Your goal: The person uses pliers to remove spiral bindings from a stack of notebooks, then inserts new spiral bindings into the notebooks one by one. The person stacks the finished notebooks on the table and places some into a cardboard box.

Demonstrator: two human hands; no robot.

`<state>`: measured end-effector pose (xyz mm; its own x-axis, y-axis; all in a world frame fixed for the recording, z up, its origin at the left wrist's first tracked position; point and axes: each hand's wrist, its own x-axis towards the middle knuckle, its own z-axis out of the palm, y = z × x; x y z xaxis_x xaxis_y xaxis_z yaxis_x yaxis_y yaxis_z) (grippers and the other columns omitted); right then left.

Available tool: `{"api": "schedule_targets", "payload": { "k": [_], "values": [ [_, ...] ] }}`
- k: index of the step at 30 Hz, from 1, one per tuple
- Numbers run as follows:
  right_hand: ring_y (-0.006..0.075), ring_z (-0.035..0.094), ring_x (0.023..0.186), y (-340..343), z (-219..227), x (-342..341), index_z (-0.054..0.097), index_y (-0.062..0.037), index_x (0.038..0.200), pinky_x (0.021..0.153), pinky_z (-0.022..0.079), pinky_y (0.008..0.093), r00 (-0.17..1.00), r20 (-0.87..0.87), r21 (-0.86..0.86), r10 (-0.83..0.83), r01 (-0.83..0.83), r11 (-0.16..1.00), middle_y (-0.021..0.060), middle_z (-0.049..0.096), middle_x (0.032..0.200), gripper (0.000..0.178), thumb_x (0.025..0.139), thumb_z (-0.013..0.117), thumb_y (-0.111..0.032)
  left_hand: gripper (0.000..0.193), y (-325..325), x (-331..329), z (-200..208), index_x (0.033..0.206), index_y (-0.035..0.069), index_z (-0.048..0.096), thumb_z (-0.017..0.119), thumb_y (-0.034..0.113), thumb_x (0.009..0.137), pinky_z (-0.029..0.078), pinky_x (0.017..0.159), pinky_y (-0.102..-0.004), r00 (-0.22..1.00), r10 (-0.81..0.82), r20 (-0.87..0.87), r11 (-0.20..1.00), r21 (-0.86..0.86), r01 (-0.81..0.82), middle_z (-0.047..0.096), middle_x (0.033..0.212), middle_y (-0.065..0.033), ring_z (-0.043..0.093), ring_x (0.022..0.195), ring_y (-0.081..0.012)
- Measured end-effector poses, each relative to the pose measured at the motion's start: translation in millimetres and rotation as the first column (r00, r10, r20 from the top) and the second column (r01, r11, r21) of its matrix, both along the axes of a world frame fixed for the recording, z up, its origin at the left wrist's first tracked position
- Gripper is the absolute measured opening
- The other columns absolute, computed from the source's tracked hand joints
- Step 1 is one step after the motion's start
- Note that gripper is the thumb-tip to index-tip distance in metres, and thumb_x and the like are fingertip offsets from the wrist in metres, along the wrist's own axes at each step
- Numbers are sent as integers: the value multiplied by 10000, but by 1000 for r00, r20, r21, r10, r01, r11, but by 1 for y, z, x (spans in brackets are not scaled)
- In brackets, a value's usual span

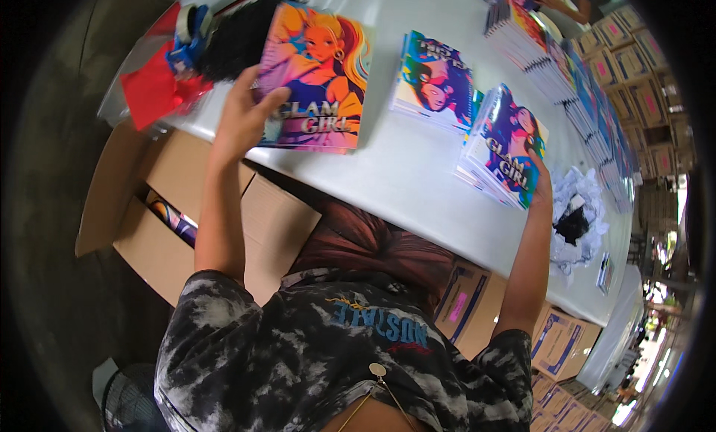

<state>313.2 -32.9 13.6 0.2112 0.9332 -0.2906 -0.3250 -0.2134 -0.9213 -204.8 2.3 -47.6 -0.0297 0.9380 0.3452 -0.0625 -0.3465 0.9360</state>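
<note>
Notebook (324, 78) held at left edge by left fingers (274, 100), near table (403, 182) edge | right pile (507, 137) held at right edge by right fingers (534, 158) | bare surface seen between notebook and middle pile (432, 82)

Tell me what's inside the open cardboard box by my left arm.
Through the gap between the flaps, the box shows part of a colourful printed thing. The flaps cover the rest.

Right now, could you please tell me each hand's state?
Left hand: closed on a large rectangular orange-and-purple notebook.
Right hand: closed on a stack of rectangular purple-and-teal notebooks.
</note>
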Motion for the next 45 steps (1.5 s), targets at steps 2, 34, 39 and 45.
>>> {"api": "schedule_targets", "payload": {
  "k": [2, 34, 39, 45],
  "values": [
    [277, 663, 782, -2, 4, 4, 517, -50, 1171, 673, 570, 394, 998, 1, -58, 58, -57, 997, 170, 634, 998, 383, 838, 613, -213, 421, -34, -42, 8, 1217, -13, 467, 630, 87, 842, 446, 814, -248, 993, 122, 0, 992, 24, -122, 599, 1042, -59, 564, 916, -114],
    [287, 487, 1055, -20, -7, 64, 463, 6, 1259, 890, 398, 395, 902, 339, 19, -269, 279, 960, 149, 498, 1176, 580, 842, 546, -389, 367, -112, -142, -164, 1190, 1, 445, 528, 104, 848, 446, 796, -433, 23, 855, -518, -105, -217, -970, 600, 1011, -223, 606, 918, -346],
    [294, 481, 1073, -18, -8, 64, 456, 0, 1271, 902, 394, 399, 915, 322, 22, -242, 248, 968, 151, 493, 1192, 591, 837, 554, -389, 312, -112, -146, -186, 1212, 41, 447, 483, 117, 911, 497, 784, -403, 261, 822, 507, 525, -497, -691, 575, 1098, -148, 592, 967, -262],
    [289, 503, 1044, -21, -8, 64, 463, -8, 1262, 881, 415, 397, 897, 349, 10, -269, 284, 959, 150, 510, 1174, 563, 836, 561, -364, 324, -93, -147, -155, 1237, 32, 430, 470, 122, 928, 472, 928, -385, 530, 432, 730, 894, -425, -144, 582, 1130, -97, 597, 988, -201]
  ]
}}
